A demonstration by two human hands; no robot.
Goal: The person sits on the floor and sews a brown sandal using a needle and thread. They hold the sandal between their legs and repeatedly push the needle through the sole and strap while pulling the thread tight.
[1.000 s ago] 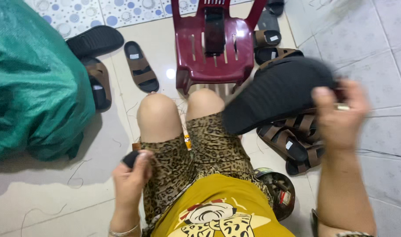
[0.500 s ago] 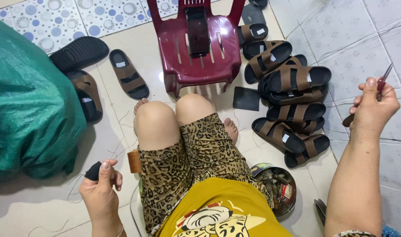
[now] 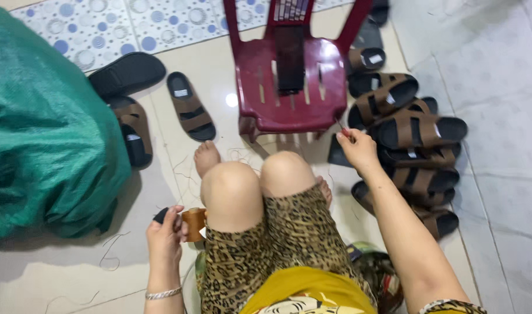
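Brown spool (image 3: 193, 223) is sitting upright against the left hand (image 3: 164, 237), fingers curling around it; right hand (image 3: 357, 149) is pinching, probably, a needle (image 3: 339, 123).

Pale glossy floor tiles (image 3: 498, 192), light glare near chair. Dark red plastic chair (image 3: 289, 93) ahead. Dotted patterned tiles (image 3: 161, 23) beyond. Big green sack (image 3: 45, 134) left.

Single view, head-worn camera on the seated person, looking steeply down and forward over their own knees (image 3: 254, 186) to the tiled floor (image 3: 498, 104). Close range: lap fills the bottom edge, red plastic chair (image 3: 289, 87) sits just ahead at the top. No second view to overlap.
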